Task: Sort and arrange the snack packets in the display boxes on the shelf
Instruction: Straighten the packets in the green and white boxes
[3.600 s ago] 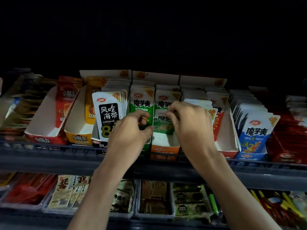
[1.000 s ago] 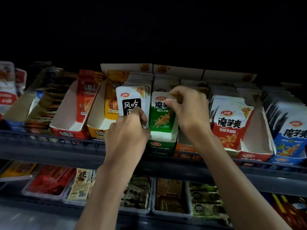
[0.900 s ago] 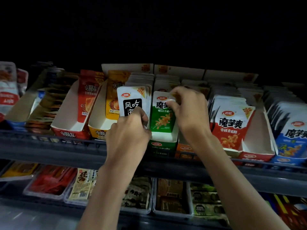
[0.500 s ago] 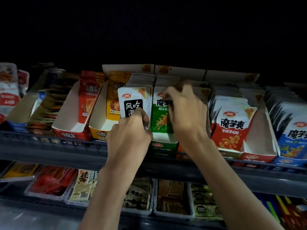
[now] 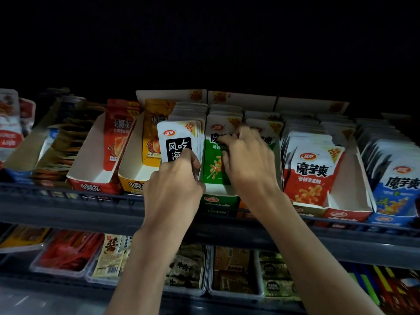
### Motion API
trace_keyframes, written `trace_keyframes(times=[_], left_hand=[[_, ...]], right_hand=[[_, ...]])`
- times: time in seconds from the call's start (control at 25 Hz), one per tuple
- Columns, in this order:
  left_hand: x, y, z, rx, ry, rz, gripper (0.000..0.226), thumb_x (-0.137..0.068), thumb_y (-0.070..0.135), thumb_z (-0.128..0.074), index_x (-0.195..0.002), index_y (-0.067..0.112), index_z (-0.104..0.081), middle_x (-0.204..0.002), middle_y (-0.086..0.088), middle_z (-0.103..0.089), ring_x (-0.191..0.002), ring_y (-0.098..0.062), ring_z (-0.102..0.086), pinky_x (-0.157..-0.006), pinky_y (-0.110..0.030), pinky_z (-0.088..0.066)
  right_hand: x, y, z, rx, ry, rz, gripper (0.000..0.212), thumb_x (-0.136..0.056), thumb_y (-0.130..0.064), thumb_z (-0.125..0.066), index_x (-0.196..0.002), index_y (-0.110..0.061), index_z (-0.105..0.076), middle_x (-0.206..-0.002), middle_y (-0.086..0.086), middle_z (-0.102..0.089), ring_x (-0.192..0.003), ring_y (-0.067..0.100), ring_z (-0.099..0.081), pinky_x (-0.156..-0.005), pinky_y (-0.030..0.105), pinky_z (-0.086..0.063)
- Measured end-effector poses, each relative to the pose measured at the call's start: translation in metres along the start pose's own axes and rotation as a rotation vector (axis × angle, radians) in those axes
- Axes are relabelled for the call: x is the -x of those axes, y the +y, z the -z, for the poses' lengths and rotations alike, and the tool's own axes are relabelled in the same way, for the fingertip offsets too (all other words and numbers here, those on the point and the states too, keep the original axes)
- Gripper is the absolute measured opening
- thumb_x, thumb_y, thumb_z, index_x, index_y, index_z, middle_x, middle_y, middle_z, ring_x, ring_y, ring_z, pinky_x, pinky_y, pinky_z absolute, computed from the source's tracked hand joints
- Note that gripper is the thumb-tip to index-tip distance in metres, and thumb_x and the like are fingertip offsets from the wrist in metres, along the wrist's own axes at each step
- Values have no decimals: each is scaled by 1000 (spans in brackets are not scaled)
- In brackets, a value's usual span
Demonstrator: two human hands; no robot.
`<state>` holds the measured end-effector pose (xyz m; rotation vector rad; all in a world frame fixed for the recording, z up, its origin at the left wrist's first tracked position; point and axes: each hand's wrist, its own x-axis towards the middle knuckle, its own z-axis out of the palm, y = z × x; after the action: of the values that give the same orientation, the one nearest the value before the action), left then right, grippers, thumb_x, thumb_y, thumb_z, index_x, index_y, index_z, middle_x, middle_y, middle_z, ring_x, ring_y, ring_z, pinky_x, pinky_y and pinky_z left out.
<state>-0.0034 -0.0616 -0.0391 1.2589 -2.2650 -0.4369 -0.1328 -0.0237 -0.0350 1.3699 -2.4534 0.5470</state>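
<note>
Left hand (image 5: 173, 187): fingers curled round the lower part of the white-and-black foil snack packet (image 5: 176, 138), which stands upright at the front of a row of like packets.

Right hand (image 5: 248, 165): fingers curled over the upper front of the green-and-white foil snack packet (image 5: 213, 169), gripping it. This packet stands upright in the green cardboard display box (image 5: 218, 204), just beside the white-and-black row, on the dark metal shelf (image 5: 68, 206).

To the right: a red-and-white foil snack packet (image 5: 311, 176) leans at the front of the red-and-white cardboard display box (image 5: 347, 213). Next to it stands a blue-and-white foil snack packet (image 5: 402, 189).

To the left: a yellow cardboard display box (image 5: 133, 180) and a red cardboard display box (image 5: 91, 186), each with packets at the back only.

Below the shelf, clear plastic trays (image 5: 68, 272) hold further packets.
</note>
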Motion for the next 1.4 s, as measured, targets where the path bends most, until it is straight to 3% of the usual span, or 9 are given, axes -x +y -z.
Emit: trace_keyframes(times=[0.2,0.32,0.44,0.6,0.72,0.84,0.96,1.4], left_hand=[[0,0,0,-6,1,-3,24,-82,22,-69,-95,31,-50,-88,3,-59,-77,-23,-53,-62,-31,-37],[0,1,0,-4,28,-17,25,-81,19,-69,-97,31,-53,-85,6,-59,-74,-21,-52,-60,-31,-36],[-1,3,-1,79,67,-67,22,-81,19,-69,-97,29,-56,-86,10,-58,-75,-18,-54,-61,-31,-38],[-2,6,-5,186,48,-152,14,-86,25,-67,-91,32,-55,-78,13,-60,-70,-7,-59,-59,-29,-47],[0,10,-7,169,3,-213,11,-89,29,-66,-90,34,-56,-74,14,-61,-62,1,-54,-54,-16,-35],[2,14,-10,146,-38,-265,9,-89,35,-65,-96,33,-60,-75,15,-62,-60,5,-53,-51,-7,-24],[4,16,-12,134,-51,-311,9,-89,37,-65,-96,34,-61,-73,15,-61,-47,6,-46,-44,-9,-24],[5,21,-12,151,-63,-287,14,-87,38,-67,-98,34,-60,-78,16,-61,-54,6,-48,-45,-12,-24]], right_hand=[[-1,1,7,-69,19,-3,39,-95,-14,-58,-133,-25,-56,-129,5,-50,-123,23,-46,-99,39,-42],[3,2,16,-69,111,8,37,-97,-19,-56,-134,-25,-55,-125,6,-54,-115,26,-54,-86,39,-47],[7,6,27,-63,174,-12,35,-99,-22,-50,-134,-25,-54,-125,3,-54,-107,27,-58,-75,35,-42],[10,15,38,7,188,-125,35,-101,-26,-48,-135,-21,-51,-131,5,-51,-107,33,-59,-81,40,-42],[11,17,39,77,68,-149,38,-101,-27,-48,-139,-19,-46,-138,7,-46,-111,35,-57,-85,43,-44],[12,15,40,67,56,-133,37,-101,-26,-49,-137,-17,-47,-139,7,-44,-110,35,-57,-81,40,-41],[15,15,40,43,72,-128,33,-100,-23,-50,-132,-16,-48,-133,8,-46,-104,33,-58,-76,38,-37],[24,33,36,-45,159,-76,20,-96,-7,-54,-110,-18,-63,-100,7,-68,-92,32,-61,-79,38,-47]])
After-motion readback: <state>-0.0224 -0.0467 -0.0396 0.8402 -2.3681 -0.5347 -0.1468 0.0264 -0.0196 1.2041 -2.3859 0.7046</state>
